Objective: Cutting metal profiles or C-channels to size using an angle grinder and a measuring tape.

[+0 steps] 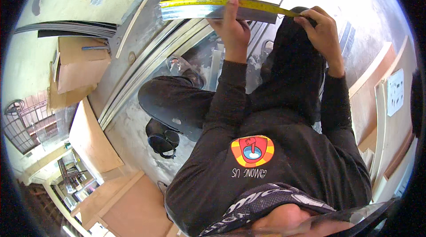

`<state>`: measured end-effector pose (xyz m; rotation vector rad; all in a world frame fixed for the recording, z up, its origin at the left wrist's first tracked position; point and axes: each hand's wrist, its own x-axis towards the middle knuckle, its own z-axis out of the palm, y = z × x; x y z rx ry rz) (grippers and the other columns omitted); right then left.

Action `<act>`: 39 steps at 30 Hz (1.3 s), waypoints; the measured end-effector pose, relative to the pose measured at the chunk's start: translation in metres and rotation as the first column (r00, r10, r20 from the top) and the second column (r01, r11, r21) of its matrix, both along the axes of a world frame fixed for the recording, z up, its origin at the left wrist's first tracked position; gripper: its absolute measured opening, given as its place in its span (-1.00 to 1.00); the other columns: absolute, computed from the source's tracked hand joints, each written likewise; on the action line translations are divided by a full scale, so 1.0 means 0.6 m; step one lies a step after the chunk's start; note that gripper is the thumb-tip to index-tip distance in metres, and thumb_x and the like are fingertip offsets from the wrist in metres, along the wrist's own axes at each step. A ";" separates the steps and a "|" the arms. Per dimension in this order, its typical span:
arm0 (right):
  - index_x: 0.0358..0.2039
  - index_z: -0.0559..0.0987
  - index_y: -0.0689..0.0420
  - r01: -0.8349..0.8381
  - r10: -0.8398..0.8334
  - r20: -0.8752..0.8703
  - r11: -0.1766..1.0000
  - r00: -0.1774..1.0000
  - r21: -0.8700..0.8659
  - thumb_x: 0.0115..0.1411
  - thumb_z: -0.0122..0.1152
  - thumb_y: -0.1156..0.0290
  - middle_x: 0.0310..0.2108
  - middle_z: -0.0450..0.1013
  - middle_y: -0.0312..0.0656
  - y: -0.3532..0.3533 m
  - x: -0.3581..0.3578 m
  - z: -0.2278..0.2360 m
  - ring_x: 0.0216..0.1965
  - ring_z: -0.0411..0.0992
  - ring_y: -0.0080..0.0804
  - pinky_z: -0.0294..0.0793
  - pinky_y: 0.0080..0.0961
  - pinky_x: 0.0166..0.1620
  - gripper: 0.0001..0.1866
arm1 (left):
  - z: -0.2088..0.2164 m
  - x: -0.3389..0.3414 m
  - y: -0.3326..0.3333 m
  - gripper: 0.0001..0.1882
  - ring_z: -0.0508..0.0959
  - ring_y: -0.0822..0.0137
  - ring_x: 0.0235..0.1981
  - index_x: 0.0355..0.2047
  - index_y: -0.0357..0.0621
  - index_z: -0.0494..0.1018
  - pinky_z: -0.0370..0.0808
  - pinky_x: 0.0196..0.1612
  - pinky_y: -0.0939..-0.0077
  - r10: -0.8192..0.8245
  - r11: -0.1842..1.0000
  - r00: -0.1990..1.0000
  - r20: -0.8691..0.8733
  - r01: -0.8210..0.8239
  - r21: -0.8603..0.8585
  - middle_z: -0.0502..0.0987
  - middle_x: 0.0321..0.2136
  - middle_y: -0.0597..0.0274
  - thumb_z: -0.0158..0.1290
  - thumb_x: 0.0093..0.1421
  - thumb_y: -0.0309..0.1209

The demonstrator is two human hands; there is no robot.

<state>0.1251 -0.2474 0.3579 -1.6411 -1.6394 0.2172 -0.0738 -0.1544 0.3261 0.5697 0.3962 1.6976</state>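
My left hand (234, 30) is closed around a short shiny metal strip (182, 12), held up in front of me over my bent legs. Along the strip's face lies a yellow tape measure blade (262, 5), with my left thumb pressed over it. To the right, the fingers of my right hand (320, 28) pinch the narrow right end of the blade, just past the strip's end and above my raised knee. Whether a case or a hook is inside those fingers is hidden.
Long metal channels (146, 55) run across the floor at the left and beyond my feet. A cardboard box (84, 66) and a stack of grey strips (80, 28) stand farther left. A black object (160, 139) lies beside my leg. Boards (379, 103) lean at the right.
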 end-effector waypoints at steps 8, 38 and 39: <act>-0.29 0.69 0.25 0.040 -0.040 0.002 0.999 0.999 0.002 0.16 0.43 0.43 -0.35 0.57 -0.12 0.010 0.011 -0.010 -0.35 0.56 -0.27 0.50 -0.43 -0.23 -0.83 | -0.013 -0.016 0.012 -0.55 0.67 0.06 -0.16 0.02 -0.21 0.36 0.68 -0.03 0.10 -0.035 0.999 0.996 -0.079 0.034 -0.015 0.61 -0.15 0.13 0.29 0.17 -0.48; -0.18 0.64 0.13 -0.013 0.094 -0.161 0.896 0.982 0.443 0.18 0.28 0.61 -0.34 0.60 -0.07 0.045 -0.160 -0.030 -0.31 0.60 -0.13 0.60 -0.35 -0.24 -0.81 | -0.019 -0.041 0.023 -0.52 0.65 0.11 -0.13 -0.01 -0.23 0.36 0.62 0.04 0.18 -0.083 0.996 0.987 -0.139 0.085 0.006 0.57 -0.12 0.12 0.32 0.09 -0.55; -0.21 0.62 0.11 -0.010 0.098 -0.178 0.899 0.979 0.438 0.20 0.28 0.54 -0.36 0.58 -0.03 0.045 -0.160 -0.031 -0.31 0.58 -0.01 0.59 -0.24 -0.25 -0.85 | -0.016 -0.040 0.020 -0.53 0.65 0.11 -0.13 -0.03 -0.24 0.39 0.62 0.05 0.17 -0.095 0.995 0.984 -0.153 0.096 0.003 0.58 -0.14 0.09 0.32 0.08 -0.57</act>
